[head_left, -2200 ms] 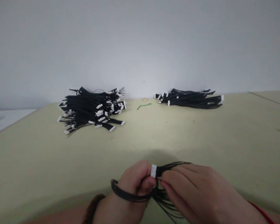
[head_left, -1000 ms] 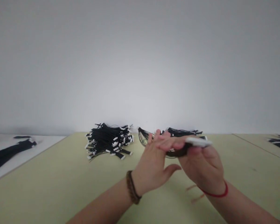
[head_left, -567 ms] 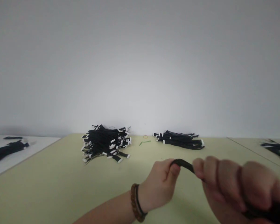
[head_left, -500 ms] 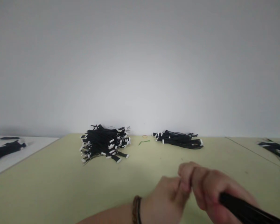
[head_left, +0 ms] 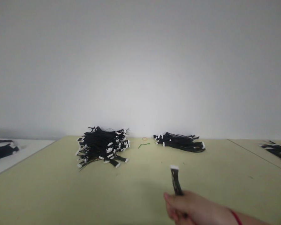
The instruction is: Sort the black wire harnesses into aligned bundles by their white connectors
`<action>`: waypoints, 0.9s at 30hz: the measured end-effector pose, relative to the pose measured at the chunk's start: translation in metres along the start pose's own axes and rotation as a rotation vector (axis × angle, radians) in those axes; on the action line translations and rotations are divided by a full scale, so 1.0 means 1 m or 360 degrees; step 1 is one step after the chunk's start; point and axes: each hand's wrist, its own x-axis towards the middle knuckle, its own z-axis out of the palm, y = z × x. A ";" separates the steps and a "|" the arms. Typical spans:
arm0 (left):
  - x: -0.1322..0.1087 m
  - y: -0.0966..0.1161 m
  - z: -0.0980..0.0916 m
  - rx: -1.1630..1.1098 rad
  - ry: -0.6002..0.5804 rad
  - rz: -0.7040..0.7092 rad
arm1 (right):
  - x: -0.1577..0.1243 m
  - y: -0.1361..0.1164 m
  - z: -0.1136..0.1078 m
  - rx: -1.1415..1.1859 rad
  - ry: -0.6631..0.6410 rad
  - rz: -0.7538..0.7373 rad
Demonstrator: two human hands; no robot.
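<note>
At the lower right, my right hand is closed round a black wire harness. Its white connector sticks up above my fingers, while the lower part of the wires is mostly hidden by the hand. A red band circles my right wrist. My left hand is out of the picture. Ahead of the held harness, a smaller pile of black wire harnesses with white connectors lies by the wall.
A larger heap of similar harnesses lies on the yellow-green table at left. More black wires lie at the far right and on a white surface at far left. A green strand lies between the piles.
My left hand, which was against my right hand, has left the view. My right hand has shifted left and turned, so the harness's white connector now points up.
</note>
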 end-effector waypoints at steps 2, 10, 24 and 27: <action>-0.008 -0.008 -0.020 0.0242 -0.0040 -0.0005 | 0.001 -0.014 -0.055 -0.0182 -0.0007 0.0059; 0.017 -0.085 -0.142 0.1280 0.0762 -0.0497 | 0.064 -0.044 -0.202 -0.0900 0.0901 -0.0105; -0.001 -0.118 -0.239 0.1507 0.0830 -0.0860 | 0.042 0.129 -0.025 -0.1428 0.1028 -0.0626; -0.036 -0.107 -0.256 0.1514 0.1026 -0.0962 | 0.037 0.134 -0.032 -0.1452 0.1038 -0.0664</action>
